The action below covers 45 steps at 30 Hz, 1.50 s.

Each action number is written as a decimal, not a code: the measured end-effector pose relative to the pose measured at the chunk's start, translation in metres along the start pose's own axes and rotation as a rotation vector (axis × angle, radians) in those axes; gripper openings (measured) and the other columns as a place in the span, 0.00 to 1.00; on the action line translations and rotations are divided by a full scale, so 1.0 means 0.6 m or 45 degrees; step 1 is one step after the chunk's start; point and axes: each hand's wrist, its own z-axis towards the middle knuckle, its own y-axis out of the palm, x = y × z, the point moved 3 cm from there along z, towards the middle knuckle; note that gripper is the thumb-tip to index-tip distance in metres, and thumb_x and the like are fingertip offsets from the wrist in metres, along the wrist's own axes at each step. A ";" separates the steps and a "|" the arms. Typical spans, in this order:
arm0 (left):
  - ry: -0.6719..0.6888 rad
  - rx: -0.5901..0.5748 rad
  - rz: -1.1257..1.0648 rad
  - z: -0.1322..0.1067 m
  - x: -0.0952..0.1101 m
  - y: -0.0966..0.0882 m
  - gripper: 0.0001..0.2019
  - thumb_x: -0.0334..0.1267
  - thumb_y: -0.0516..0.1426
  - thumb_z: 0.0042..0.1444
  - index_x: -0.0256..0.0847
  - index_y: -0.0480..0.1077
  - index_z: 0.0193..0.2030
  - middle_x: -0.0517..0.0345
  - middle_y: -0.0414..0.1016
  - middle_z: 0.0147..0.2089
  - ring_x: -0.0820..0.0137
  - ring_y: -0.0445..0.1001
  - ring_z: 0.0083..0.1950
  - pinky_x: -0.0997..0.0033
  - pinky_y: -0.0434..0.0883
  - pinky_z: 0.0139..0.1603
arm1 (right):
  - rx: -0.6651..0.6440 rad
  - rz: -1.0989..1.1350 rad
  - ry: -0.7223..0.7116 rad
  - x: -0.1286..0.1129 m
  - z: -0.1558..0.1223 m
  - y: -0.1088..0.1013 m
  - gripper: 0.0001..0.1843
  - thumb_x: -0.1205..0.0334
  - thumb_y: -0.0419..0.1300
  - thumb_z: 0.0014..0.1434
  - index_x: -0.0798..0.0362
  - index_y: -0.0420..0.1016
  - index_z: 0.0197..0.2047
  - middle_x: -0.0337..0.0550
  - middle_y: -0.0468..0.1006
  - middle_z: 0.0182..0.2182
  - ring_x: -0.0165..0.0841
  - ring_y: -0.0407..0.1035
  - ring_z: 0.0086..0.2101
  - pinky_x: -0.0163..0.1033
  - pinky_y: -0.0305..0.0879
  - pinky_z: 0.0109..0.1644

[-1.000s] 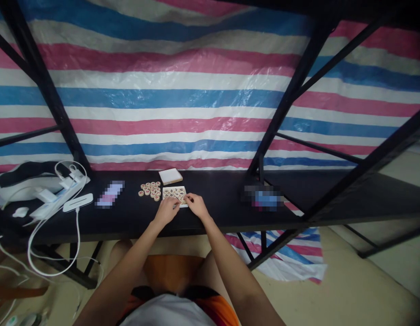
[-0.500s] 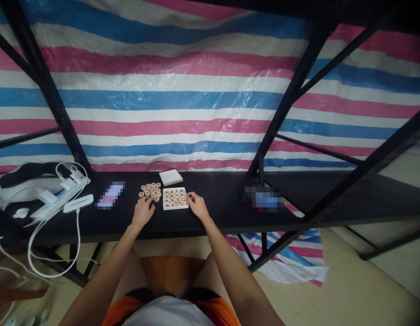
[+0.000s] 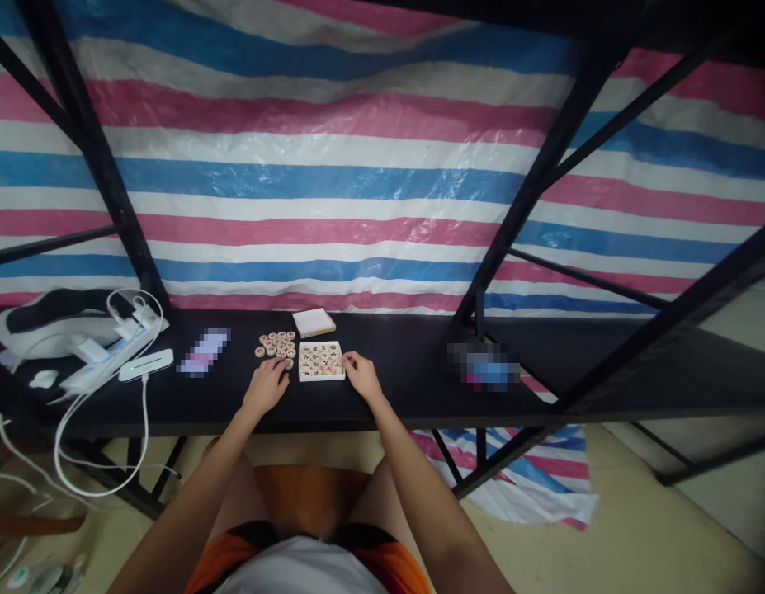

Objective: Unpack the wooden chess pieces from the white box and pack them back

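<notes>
My left hand (image 3: 266, 388) rests palm down at the near side of a loose group of round wooden Chinese chess pieces (image 3: 271, 341) with red characters. Its fingers are loosely spread, the fingertips at a single piece (image 3: 288, 363) at the group's front right corner. Just to the right stands a shallow white box (image 3: 321, 378), filled with rows of pieces (image 3: 320, 358) that mostly show dark characters. My right hand (image 3: 362, 377) holds the box's right wall, fingers bent against its edge. Behind the box lies a box lid (image 3: 314, 322), white on top.
On the left of the black desk (image 3: 394, 396) lie a blurred phone (image 3: 204, 352), a white power strip (image 3: 113, 355) with cables and a white slim device (image 3: 145, 365). A pixelated item (image 3: 481, 365) lies to the right. Black metal posts (image 3: 512, 231) frame the striped sheet (image 3: 332, 181).
The view has shifted slightly. My left fingers have drawn a little back from the group, so more of the front pieces shows. My right hand stays at the box's right edge.
</notes>
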 end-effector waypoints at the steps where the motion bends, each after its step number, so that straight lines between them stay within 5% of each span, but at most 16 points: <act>1: 0.001 0.001 -0.014 0.000 0.001 -0.001 0.15 0.38 0.49 0.61 0.41 0.68 0.53 0.48 0.68 0.58 0.58 0.63 0.58 0.58 0.64 0.54 | -0.002 -0.003 0.002 0.000 0.000 0.000 0.16 0.53 0.50 0.60 0.51 0.76 0.38 0.40 0.76 0.26 0.32 0.69 0.28 0.33 0.61 0.36; 7: 0.001 -0.019 -0.080 -0.001 0.004 -0.010 0.09 0.37 0.50 0.60 0.41 0.71 0.40 0.52 0.75 0.41 0.62 0.70 0.45 0.63 0.66 0.48 | -0.010 0.011 0.017 -0.002 -0.002 -0.003 0.18 0.51 0.48 0.61 0.50 0.76 0.38 0.41 0.77 0.29 0.34 0.70 0.31 0.34 0.61 0.38; 15: 0.035 0.112 -0.543 -0.001 0.042 -0.025 0.11 0.44 0.52 0.60 0.43 0.72 0.41 0.56 0.76 0.42 0.66 0.71 0.44 0.67 0.67 0.49 | -0.008 0.023 0.042 -0.005 -0.003 -0.007 0.20 0.49 0.45 0.64 0.48 0.75 0.39 0.41 0.78 0.29 0.34 0.71 0.31 0.34 0.61 0.38; 24: 0.164 -0.023 -0.418 0.038 0.099 0.007 0.09 0.36 0.53 0.58 0.41 0.74 0.37 0.54 0.77 0.39 0.65 0.72 0.45 0.65 0.66 0.50 | -0.030 -0.023 0.010 -0.006 -0.003 -0.002 0.17 0.51 0.48 0.62 0.50 0.75 0.36 0.40 0.77 0.28 0.32 0.70 0.30 0.33 0.60 0.36; 40: 0.238 -0.039 -0.518 0.022 0.085 0.007 0.12 0.39 0.50 0.60 0.43 0.73 0.44 0.54 0.76 0.46 0.64 0.69 0.50 0.61 0.64 0.55 | -0.109 -0.134 -0.179 -0.021 -0.008 0.002 0.21 0.51 0.45 0.64 0.51 0.73 0.28 0.40 0.74 0.25 0.31 0.67 0.28 0.32 0.58 0.36; 45: 0.145 0.179 -0.436 0.035 0.045 -0.008 0.13 0.38 0.50 0.60 0.41 0.71 0.47 0.51 0.72 0.49 0.63 0.67 0.54 0.60 0.62 0.59 | -0.088 -0.102 -0.129 -0.017 -0.007 -0.001 0.20 0.52 0.46 0.64 0.50 0.74 0.31 0.41 0.75 0.26 0.32 0.69 0.29 0.32 0.58 0.36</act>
